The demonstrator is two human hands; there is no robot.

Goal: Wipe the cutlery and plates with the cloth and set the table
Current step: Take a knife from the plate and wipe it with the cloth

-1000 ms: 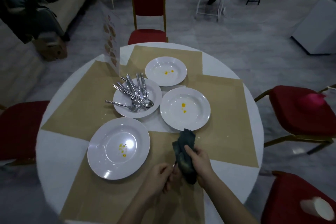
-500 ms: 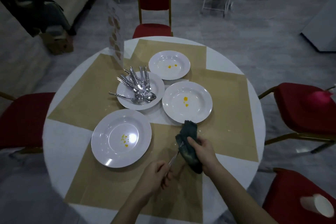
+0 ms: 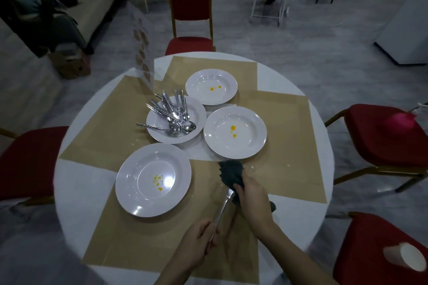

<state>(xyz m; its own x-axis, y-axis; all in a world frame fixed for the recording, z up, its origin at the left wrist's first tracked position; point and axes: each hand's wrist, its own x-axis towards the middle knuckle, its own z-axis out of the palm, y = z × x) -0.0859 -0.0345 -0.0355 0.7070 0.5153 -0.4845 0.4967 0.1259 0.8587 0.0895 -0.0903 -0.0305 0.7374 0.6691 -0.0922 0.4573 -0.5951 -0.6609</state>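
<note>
Left hand (image 3: 196, 237) fingers curled round a piece of cutlery (image 3: 222, 209) by its handle | right hand (image 3: 253, 194) grips dark cloth (image 3: 231, 174) round its far tip; type unclear | near plate (image 3: 153, 179) yellow-spotted | cutlery pile (image 3: 172, 113) on plate (image 3: 176, 119), items overlapping | round table (image 3: 78, 183).

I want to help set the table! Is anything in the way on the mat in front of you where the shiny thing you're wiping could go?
Partly. The near plate with yellow spots covers that placemat's left part. The left hand holds the utensil, the right hand the cloth, over the bare right part.
</note>
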